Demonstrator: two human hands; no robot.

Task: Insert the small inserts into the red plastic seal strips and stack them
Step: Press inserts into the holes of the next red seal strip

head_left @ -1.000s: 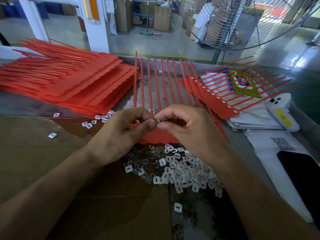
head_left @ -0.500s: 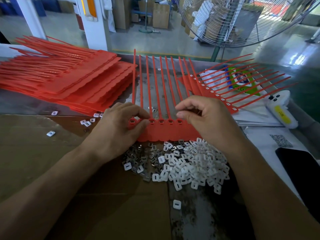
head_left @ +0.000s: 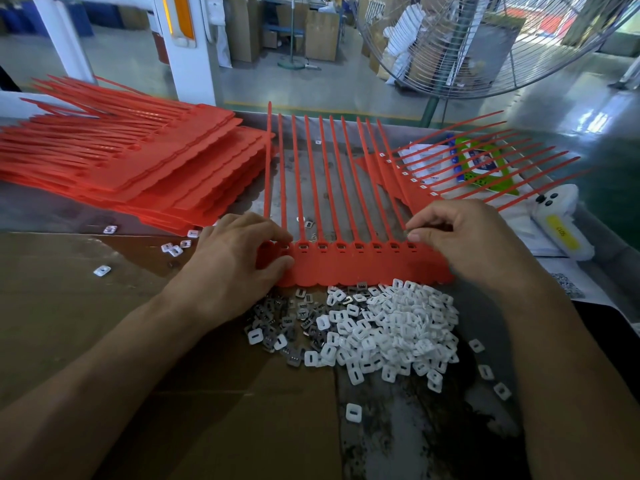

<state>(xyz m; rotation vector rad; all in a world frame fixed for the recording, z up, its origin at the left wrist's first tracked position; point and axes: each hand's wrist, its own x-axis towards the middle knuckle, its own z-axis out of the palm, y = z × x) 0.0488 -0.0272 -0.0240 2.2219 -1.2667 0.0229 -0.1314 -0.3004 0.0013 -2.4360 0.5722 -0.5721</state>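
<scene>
The hands had parted: the left hand (head_left: 239, 261) pinched the seal strip (head_left: 363, 265) near the worktop's middle, the right hand's (head_left: 464, 240) grip pinching something small, likely an insert, at its right-end socket, so filling looked underway

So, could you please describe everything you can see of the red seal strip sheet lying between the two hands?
The red seal strip sheet looks like moulded plastic: a flat scalloped base band with slotted sockets, long thin tails fanning away. It lies flat on the table, just beyond the insert pile. The left hand grips its left end; the right hand pinches at the rightmost socket.
</scene>
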